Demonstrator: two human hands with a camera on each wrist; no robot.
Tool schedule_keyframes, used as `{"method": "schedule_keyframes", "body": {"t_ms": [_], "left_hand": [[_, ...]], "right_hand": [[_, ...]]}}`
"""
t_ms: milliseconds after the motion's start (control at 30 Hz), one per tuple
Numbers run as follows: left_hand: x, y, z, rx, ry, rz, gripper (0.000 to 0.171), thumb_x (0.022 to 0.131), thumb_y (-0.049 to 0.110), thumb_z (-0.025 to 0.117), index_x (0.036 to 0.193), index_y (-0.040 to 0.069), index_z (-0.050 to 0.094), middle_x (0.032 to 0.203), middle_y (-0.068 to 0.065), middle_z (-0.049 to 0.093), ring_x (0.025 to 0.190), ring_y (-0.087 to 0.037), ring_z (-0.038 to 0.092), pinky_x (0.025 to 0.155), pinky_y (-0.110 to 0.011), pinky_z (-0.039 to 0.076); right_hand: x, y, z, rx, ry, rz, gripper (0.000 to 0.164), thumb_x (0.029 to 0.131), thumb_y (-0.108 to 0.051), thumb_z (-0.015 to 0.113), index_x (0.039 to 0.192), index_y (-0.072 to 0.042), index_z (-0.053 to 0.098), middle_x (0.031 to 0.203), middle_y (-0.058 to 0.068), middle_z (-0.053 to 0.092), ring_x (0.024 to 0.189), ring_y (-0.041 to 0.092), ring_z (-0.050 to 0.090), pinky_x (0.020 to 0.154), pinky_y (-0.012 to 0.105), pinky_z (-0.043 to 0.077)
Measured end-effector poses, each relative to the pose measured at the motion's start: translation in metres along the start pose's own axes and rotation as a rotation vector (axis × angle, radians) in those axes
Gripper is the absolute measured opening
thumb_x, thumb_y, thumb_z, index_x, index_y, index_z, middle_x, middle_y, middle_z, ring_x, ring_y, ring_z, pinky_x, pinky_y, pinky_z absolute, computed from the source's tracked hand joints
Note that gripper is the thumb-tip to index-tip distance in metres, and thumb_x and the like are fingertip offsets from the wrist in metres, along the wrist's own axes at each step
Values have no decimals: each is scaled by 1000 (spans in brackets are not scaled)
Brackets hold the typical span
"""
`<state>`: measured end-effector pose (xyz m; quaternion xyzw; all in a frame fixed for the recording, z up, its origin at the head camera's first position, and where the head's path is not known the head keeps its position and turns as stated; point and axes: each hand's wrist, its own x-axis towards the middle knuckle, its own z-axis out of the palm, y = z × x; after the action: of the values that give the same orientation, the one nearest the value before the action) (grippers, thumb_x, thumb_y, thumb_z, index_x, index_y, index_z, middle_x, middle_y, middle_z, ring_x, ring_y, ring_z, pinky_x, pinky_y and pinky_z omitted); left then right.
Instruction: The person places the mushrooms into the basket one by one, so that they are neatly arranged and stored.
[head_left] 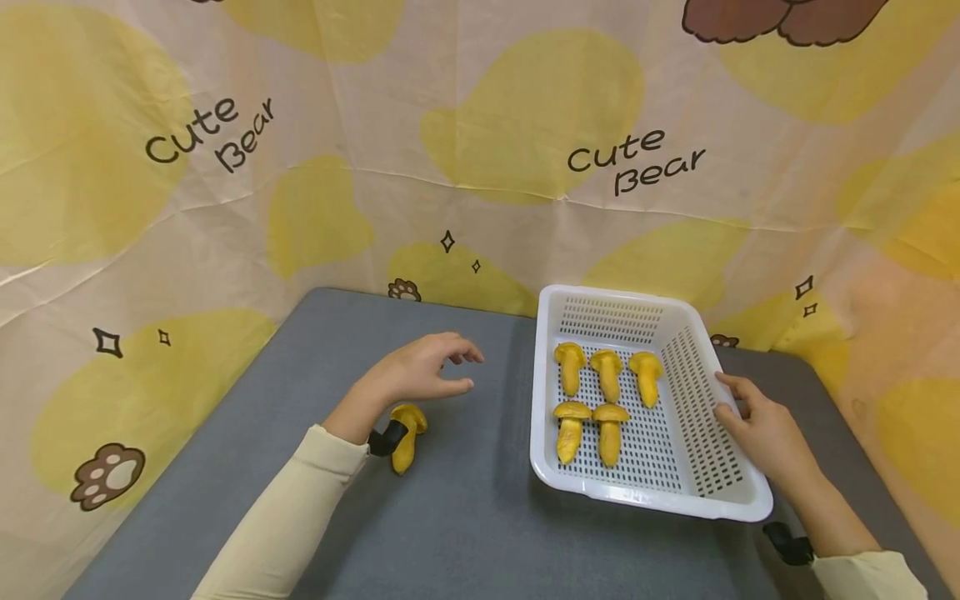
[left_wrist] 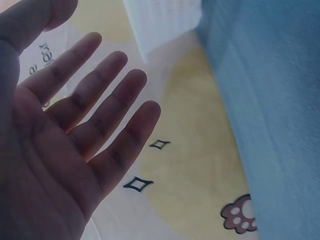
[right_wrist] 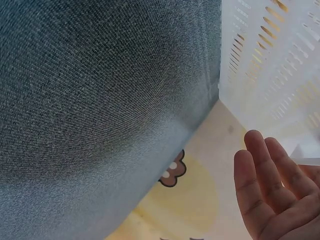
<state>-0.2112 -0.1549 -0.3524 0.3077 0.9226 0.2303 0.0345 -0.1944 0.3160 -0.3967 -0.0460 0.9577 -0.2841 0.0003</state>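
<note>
My left hand [head_left: 420, 367] is held over the grey table with nothing in it, fingers parted and loosely bent; in the left wrist view its palm [left_wrist: 55, 135] shows bare. Under that wrist lies a yellow mushroom [head_left: 406, 450], partly covered by the black wrist strap. A white perforated plastic basket [head_left: 720, 506] holds several more yellow mushrooms, caps toward the back: three in a far row, including one at the right [head_left: 647, 379], and two in a near row [head_left: 610, 437]. At the basket's right rim are the fingertips of my right hand [head_left: 772, 433]; its fingers [right_wrist: 272, 187] look nearly straight beside the wall.
The grey table [head_left: 450, 533] runs back to a hanging cloth [head_left: 510, 125] printed with yellow patches and "Cute Bear" lettering. This cloth also borders the table's left and right sides. The basket stands right of centre, near the back edge.
</note>
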Motion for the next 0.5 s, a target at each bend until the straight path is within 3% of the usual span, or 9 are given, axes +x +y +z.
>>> {"method": "schedule_keyframes", "body": {"t_ms": [300,500], "left_hand": [[-23,-20,6,1,-58,-110,31,91,29,65,120,20,64,115,2,62,110,-22,58,93,-41,49],[-38,-35,10,-20,-102,-118,34,90,27,66,120,12,64,119,-8,63,110,-31,58,92,-46,49]], "right_hand": [[1,-1,0,2,2,5,58,100,-28,43,148,1,29,117,31,55,62,17,66,49,29,53],[1,0,0,7,-6,18,58,99,-28,43,148,1,29,118,32,55,63,17,67,49,30,54]]}}
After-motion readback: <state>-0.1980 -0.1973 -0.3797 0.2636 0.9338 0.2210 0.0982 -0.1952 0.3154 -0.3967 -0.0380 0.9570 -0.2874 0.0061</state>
